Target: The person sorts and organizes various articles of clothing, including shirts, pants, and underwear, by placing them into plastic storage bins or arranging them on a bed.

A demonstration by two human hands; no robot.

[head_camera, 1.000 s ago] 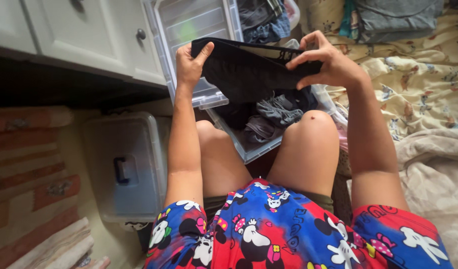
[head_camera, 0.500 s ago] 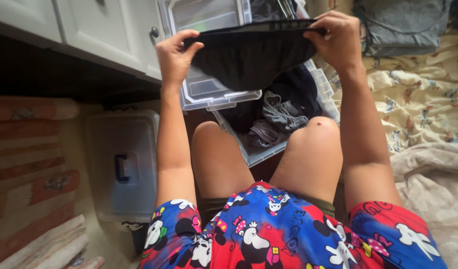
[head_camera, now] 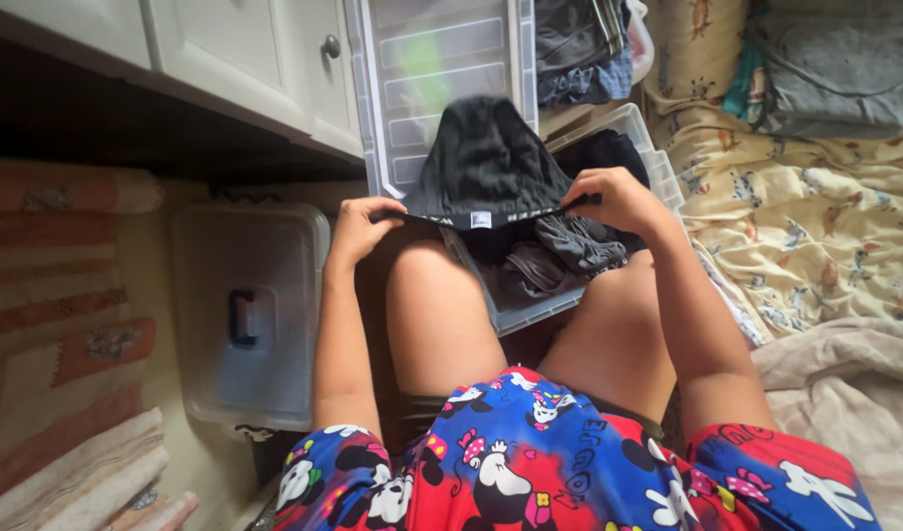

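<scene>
Dark grey garment [head_camera: 486, 162], apparently underwear with a patterned waistband and a small white label at the centre, stretched flat by its waistband above the knees, the body of it blurred and flung away from the wearer over the open bin. Held at the two ends of the band, probably so the cloth spreads wide and straight. Left hand [head_camera: 358, 228] pinched shut on the left end of the waistband, thumb over the edge; right hand [head_camera: 618, 200] clamped likewise on the right end, fingers curled over the cloth.

Directly beneath, a clear plastic storage bin [head_camera: 554, 305] lying between the bare knees, part filled with more dark folded clothes [head_camera: 559, 251], close enough to be reached without leaning. Behind it another clear bin or lid [head_camera: 441, 69] standing upright against the white cabinet [head_camera: 245, 59] with its round knob [head_camera: 331, 45]. More folded garments [head_camera: 579, 49] stacked just right of that.

To the left on the floor, a clear bin lid with a dark handle [head_camera: 245, 315], set flat and well apart from the hands. Further left, a striped reddish rug [head_camera: 58, 285]. To the right, a bed with a cream printed sheet [head_camera: 815, 226], a grey item [head_camera: 835, 59] lying at its far end. Nearest the camera, a bright cartoon-print shirt [head_camera: 559, 462] in red and blue.
</scene>
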